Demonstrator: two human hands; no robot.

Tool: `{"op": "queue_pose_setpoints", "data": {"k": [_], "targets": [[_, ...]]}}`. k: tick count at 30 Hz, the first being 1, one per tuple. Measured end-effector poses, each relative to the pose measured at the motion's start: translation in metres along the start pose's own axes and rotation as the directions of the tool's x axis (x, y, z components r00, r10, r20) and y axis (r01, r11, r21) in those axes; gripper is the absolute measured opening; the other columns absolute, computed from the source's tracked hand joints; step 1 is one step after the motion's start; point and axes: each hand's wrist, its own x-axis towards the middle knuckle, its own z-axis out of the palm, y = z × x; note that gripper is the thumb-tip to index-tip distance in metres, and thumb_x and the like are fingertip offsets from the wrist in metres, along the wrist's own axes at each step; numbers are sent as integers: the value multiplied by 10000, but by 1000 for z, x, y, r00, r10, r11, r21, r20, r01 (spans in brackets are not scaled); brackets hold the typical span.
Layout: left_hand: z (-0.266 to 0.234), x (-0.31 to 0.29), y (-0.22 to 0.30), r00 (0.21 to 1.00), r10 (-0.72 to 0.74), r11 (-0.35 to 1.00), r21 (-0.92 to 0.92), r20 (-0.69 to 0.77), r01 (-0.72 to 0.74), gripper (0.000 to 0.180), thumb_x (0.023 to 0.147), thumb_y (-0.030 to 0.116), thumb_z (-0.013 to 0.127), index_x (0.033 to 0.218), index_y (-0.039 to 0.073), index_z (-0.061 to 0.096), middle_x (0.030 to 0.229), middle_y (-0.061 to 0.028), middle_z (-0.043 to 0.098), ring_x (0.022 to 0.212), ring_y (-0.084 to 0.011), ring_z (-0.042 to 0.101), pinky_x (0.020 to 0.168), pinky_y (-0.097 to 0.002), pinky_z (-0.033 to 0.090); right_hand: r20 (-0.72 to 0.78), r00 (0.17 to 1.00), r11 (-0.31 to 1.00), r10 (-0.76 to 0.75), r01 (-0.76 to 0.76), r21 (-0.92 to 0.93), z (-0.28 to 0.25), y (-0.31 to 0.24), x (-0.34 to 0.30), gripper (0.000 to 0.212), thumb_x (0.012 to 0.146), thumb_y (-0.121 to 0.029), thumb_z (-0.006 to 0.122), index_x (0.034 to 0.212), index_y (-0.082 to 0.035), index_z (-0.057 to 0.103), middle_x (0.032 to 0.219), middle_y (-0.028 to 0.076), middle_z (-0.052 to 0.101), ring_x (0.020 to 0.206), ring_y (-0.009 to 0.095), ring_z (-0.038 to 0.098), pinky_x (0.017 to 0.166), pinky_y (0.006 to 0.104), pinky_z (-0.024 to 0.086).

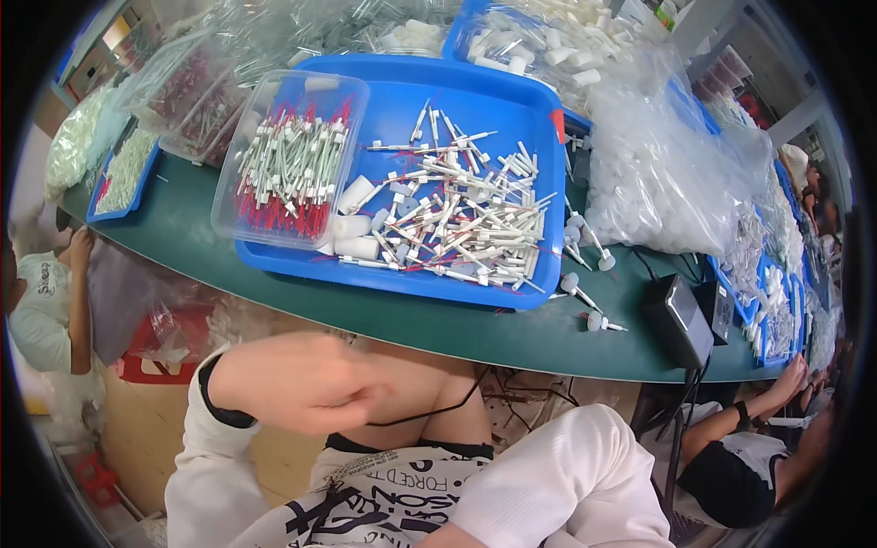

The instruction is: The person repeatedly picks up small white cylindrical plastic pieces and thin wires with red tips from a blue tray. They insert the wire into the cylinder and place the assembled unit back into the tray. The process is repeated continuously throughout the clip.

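Note:
My left hand [301, 382] hovers over my lap, just off the front edge of the green table. Its fingers are curled together and a little blurred; whatever they may hold is hidden. A thin black cord [429, 411] runs from beside its fingertips across my legs. My right arm, in a white sleeve [557, 475], bends across my lap, and its hand lies past the lower edge. Beyond my left hand, a blue tray [402, 82] carries a heap of white stick-like parts [475, 215] with red wires. A clear plastic box [224, 205] of similar parts rests on its left side.
Several white capped parts [596, 321] lie on the green table [457, 329] right of the tray. A black box-shaped device [676, 320] stands there, near a plastic bag [653, 173] of white pieces. Co-workers sit at left [50, 301] and right [731, 466].

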Motion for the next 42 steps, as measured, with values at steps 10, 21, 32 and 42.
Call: {"op": "queue_pose_setpoints", "data": {"k": [10,21,32,42], "targets": [[-65,122,1,535,407,858,511,-740,54,226,742,21,547,964,-19,553,870,-176,576,841,-344,556,753,-382,448,405,729,825,553,-547,-141,-71,-48,-11,308,828,-318,540,922,-28,493,917,180,529,853,310,524,737,362,411],[-88,127,-19,506,215,952,294,-835,80,90,731,25,611,816,2,628,777,-109,637,668,-227,611,618,-294,477,-620,767,-294,-161,-638,-712,-244,-90,-80,200,672,-207,661,793,-52,626,767,78,572,729,223,517,672,322,426],[-91,111,-3,296,54,730,-165,-954,-663,203,872,84,522,1009,-51,585,988,-131,616,810,-167,612,729,-280,502,-710,627,-190,-322,-777,-600,-249,-84,-79,217,703,-191,683,862,-70,599,725,38,582,691,208,530,603,314,425],[-80,109,-12,524,-43,317,-509,-850,-800,241,902,219,515,1017,8,537,904,-71,559,794,-140,543,710,-272,471,-774,523,84,-358,-807,-584,-248,-86,-75,239,718,-196,670,888,-45,595,722,44,625,600,135,513,565,256,408]]}}
